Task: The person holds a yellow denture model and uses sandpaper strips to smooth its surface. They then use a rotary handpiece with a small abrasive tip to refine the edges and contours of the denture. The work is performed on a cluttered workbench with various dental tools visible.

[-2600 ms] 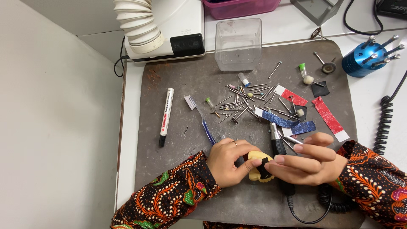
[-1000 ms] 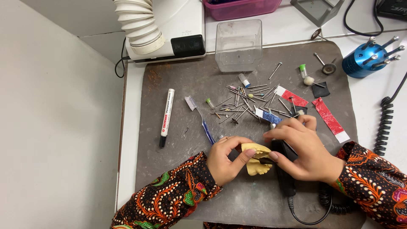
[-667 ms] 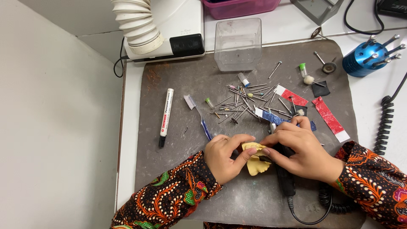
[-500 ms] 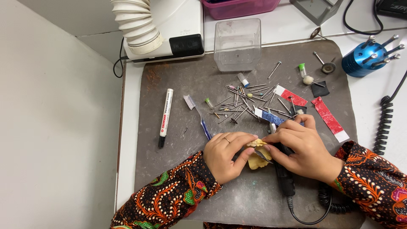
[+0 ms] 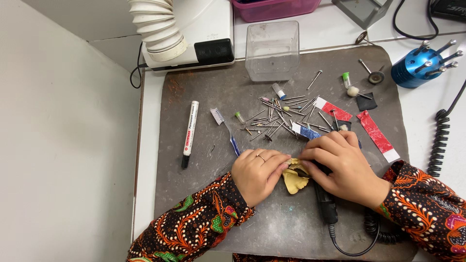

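Yellow cast (image 5: 294,180) sits pinched between left hand (image 5: 257,174) and right hand (image 5: 345,165).

Bright, even light — sharp, soft shadows.

Both forearms, in sleeves patterned orange, green and black, come in from below and meet in the middle. The left hand (image 5: 258,175) lies palm down, a ring on one finger, its fingers curled toward the right hand (image 5: 345,167). That one arches knuckles up, fingertips meeting the left's.
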